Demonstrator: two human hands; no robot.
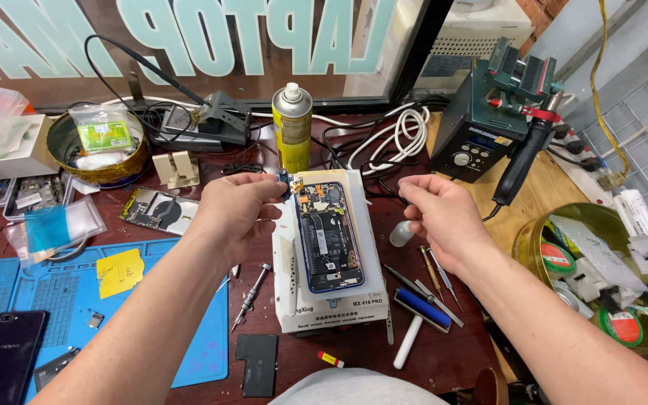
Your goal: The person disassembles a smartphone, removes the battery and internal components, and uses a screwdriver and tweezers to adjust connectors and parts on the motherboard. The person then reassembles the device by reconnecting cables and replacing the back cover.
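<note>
An opened smartphone (329, 238) with its back cover off lies face down on a white rectangular block (369, 300) at the middle of the bench, showing its black battery and circuit board. My left hand (235, 208) hovers at the phone's top left corner, fingers pinched on a small blue part (284, 182). My right hand (442, 214) is raised to the right of the phone with fingers curled; whether it holds anything is hidden.
A yellow spray can (292, 127) stands behind the phone. A hot-air station (480, 124) with its black handle sits back right. Screwdriver (250, 297), tweezers (441, 274), a blue roller (420, 315), a blue mat (54, 300), another black phone (5, 356) and parts tins surround the block.
</note>
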